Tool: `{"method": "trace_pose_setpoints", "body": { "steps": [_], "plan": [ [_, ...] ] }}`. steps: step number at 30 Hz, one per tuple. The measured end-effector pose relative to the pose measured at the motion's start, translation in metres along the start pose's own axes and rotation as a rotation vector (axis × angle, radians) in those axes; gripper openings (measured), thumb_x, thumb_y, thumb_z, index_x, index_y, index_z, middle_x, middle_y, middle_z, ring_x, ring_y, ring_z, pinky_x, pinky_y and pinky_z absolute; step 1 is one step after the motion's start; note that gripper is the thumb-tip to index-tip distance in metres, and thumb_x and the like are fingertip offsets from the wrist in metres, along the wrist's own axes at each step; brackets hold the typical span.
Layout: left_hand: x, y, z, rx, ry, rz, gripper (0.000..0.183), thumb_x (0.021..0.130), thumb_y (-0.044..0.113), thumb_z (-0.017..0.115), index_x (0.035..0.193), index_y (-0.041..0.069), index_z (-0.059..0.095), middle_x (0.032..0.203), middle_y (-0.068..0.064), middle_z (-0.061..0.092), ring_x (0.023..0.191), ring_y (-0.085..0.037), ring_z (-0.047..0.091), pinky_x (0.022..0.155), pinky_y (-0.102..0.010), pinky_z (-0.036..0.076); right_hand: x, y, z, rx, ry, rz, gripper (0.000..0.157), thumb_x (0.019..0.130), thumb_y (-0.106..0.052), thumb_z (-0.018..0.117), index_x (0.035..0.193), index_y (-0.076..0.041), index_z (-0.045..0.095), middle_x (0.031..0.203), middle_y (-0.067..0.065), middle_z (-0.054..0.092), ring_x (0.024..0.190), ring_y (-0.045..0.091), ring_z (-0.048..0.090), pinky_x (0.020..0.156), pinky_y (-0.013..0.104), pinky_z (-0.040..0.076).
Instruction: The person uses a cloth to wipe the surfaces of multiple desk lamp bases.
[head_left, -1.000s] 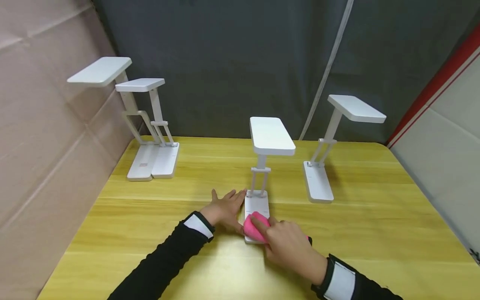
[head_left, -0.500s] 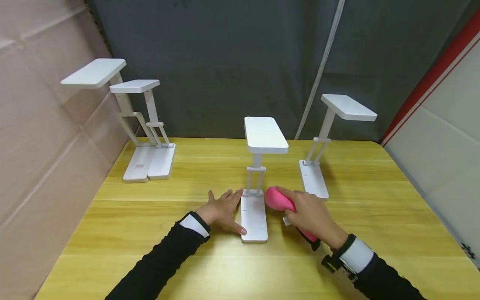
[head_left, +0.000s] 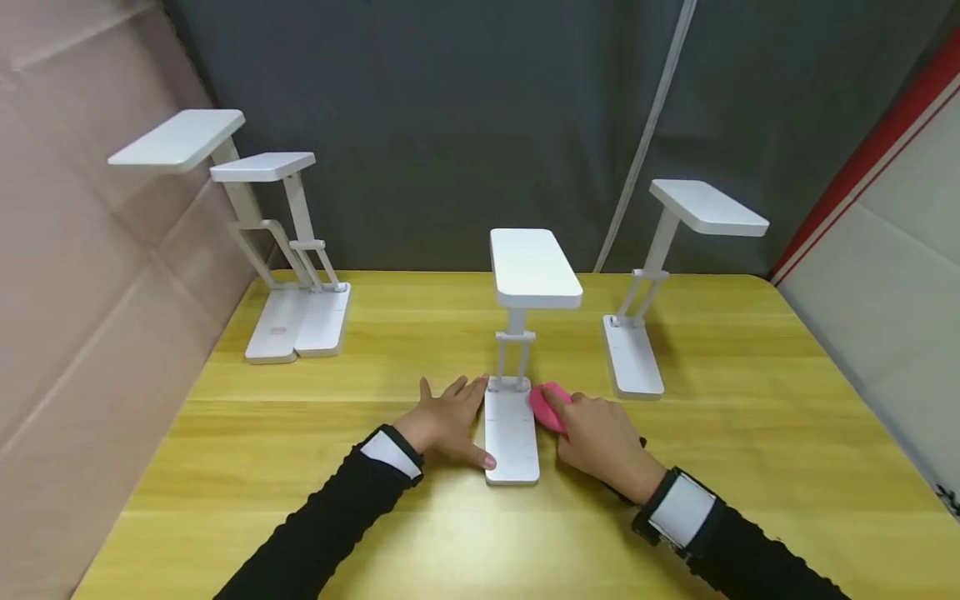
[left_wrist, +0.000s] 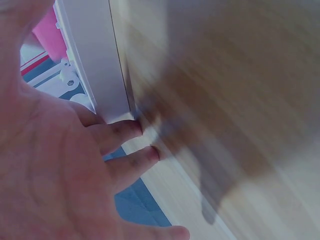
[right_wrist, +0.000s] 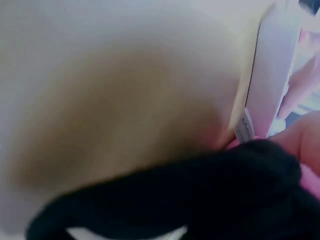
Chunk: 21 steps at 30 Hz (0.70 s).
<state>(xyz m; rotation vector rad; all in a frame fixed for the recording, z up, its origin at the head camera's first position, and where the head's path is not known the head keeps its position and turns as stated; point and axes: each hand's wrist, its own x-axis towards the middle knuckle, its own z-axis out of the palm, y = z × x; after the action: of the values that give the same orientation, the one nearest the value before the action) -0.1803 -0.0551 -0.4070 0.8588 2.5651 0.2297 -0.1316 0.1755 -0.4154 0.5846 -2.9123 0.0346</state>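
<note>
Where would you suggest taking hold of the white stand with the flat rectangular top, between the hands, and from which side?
I'd probably grip the white stand by its slim upright, just under the flat top, from the left, above the left hand. It looks narrow enough to close round, and the soft-looking pink item and right hand are right of the base.

Across the bottom, a wide black band [right_wrist: 165, 185], out of focus, with some white at its lower edge; at its right end, part of the right hand [right_wrist: 295, 140], with pink thing [right_wrist: 311, 180] visible to the left of it and below. Just above, a small white tag [right_wrist: 244, 126] with dark letters, overlapping in view the side of a white base [right_wrist: 272, 65]. Beyond the base, left hand [right_wrist: 297, 85], blurred, and to the left, pale table [right_wrist: 65, 30] with soft brown shadow [right_wrist: 100, 110].
</note>
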Motion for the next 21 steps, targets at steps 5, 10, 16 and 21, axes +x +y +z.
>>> {"method": "trace_pose_setpoints", "body": {
  "steps": [5, 10, 16, 21],
  "plan": [
    [-0.001, 0.000, -0.004, 0.026, -0.002, -0.007, 0.118, 0.062, 0.070, 0.064, 0.143, 0.010, 0.002, 0.149, -0.006, 0.014, 0.135, -0.027, 0.012, 0.094, -0.073, 0.004, -0.026, -0.011, -0.010, -0.018, -0.031, -0.051, 0.059, 0.064, -0.016, 0.059, 0.123, -0.014, 0.052, 0.063, 0.003, 0.048, 0.042, 0.010, 0.032, 0.036, 0.027, 0.028],
    [-0.001, -0.001, -0.005, 0.021, 0.000, -0.006, 0.118, 0.062, 0.070, 0.064, 0.143, 0.010, 0.003, 0.149, -0.006, 0.014, 0.135, -0.027, 0.012, 0.094, -0.073, 0.004, -0.051, -0.023, -0.018, -0.009, -0.095, -0.059, 0.060, 0.065, -0.017, 0.060, 0.125, -0.016, 0.051, 0.070, 0.005, 0.054, 0.044, 0.010, 0.035, 0.039, 0.030, 0.034],
    [-0.001, -0.003, -0.002, 0.013, -0.007, -0.002, 0.118, 0.062, 0.071, 0.064, 0.143, 0.011, 0.002, 0.149, -0.006, 0.013, 0.135, -0.027, 0.011, 0.094, -0.073, 0.002, -0.062, -0.019, -0.034, 0.128, -0.216, -0.073, 0.063, 0.062, -0.013, 0.061, 0.123, -0.024, 0.053, 0.069, -0.004, 0.051, 0.048, 0.007, 0.034, 0.042, 0.027, 0.033],
    [-0.002, -0.003, -0.001, -0.001, 0.000, 0.006, 0.117, 0.062, 0.071, 0.064, 0.143, 0.011, 0.003, 0.149, -0.006, 0.014, 0.135, -0.026, 0.011, 0.094, -0.073, 0.003, -0.037, 0.000, -0.043, 0.222, -0.268, 0.047, 0.065, 0.062, -0.011, 0.060, 0.124, -0.025, 0.051, 0.068, -0.007, 0.047, 0.050, 0.009, 0.036, 0.041, 0.027, 0.031]
  ]
}}
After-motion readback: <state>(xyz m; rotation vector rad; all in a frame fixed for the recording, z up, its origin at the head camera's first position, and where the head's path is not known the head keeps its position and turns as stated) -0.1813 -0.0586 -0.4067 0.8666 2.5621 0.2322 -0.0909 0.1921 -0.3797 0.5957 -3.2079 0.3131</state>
